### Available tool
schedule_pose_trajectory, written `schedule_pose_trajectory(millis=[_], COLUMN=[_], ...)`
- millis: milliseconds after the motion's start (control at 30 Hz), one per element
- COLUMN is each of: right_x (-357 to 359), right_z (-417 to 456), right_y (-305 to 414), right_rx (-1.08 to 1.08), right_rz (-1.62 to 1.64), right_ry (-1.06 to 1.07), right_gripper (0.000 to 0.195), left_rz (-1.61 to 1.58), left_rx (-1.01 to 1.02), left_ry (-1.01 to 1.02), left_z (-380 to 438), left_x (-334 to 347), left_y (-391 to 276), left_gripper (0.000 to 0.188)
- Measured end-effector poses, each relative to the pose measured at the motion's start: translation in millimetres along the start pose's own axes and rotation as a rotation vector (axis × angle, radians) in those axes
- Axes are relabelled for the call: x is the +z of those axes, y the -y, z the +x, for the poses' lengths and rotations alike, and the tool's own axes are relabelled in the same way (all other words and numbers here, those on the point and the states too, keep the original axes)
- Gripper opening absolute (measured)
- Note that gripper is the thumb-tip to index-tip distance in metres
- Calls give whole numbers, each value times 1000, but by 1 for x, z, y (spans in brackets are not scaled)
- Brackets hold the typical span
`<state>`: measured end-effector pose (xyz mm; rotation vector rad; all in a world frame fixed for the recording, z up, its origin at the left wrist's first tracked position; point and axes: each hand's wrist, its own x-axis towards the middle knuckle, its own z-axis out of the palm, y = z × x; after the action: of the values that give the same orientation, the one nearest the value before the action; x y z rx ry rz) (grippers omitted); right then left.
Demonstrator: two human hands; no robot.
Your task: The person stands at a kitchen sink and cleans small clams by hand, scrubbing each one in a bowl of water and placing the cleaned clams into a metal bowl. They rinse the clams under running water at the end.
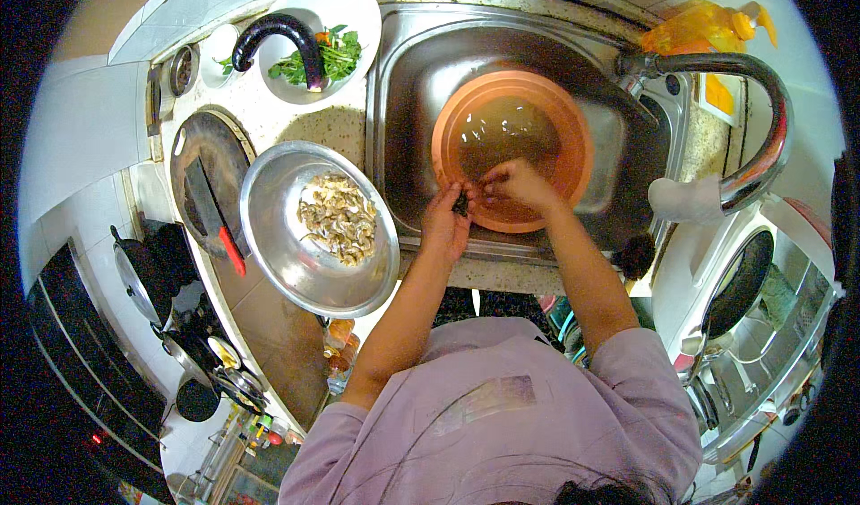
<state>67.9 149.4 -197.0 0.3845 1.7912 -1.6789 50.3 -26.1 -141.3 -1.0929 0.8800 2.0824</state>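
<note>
An orange plastic basin (582, 135) with murky water and small white floating bits sits in the steel sink (410, 95). Over its near left rim, my left hand (445, 226) holds a small dark piece (461, 203), too small to name, between its fingers. My right hand (521, 186) is just to the right, above the basin, fingers bent toward the left hand; whether it pinches anything is unclear. To the left, a steel bowl (269, 202) holds a heap of small greyish-brown pieces (338, 219) that look like peeled shrimp or snail meat.
A red-handled knife (215, 216) lies on a round chopping board (185, 125) at left. Behind it are a white plate (275, 88) with an eggplant (282, 24) and green herbs (341, 55). A curved faucet (772, 95) arches at right, near an orange bottle (699, 28).
</note>
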Motion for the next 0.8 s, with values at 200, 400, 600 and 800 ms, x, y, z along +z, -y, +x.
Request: schedule_pose_trajectory(millis=[200, 400, 600, 800], right_x=[-15, -16, -11, -9], right_z=[-37, -52, -57, -62], right_y=[33, 57, 57, 54], right_rx=[23, -43, -115, -166], right_rz=[560, 488, 431, 451], right_ry=[-55, -136, -190, -237], right_gripper=[19, 17, 12, 12], left_rz=[169, 395, 582, 524], left_rx=[90, 85, 214, 171], left_ry=[39, 209, 221, 206], left_z=[-1, -11, -8, -12], left_x=[7, 27, 25, 27], left_y=[1, 0, 6, 3], left_gripper=[15, 18, 15, 13])
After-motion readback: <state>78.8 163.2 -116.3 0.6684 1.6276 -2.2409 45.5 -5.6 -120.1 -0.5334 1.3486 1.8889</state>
